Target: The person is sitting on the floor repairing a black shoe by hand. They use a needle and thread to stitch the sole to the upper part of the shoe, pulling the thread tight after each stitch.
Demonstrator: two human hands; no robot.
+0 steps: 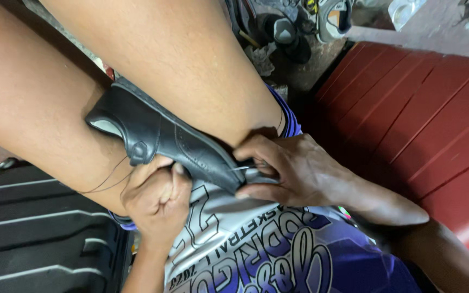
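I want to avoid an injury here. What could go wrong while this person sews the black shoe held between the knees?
1. The needle sits at the toe of the shoe, right by the right hand and a bare leg; a slip might prick skin.
2. The thread runs from the left hand across the other leg; a hard pull might snap it.
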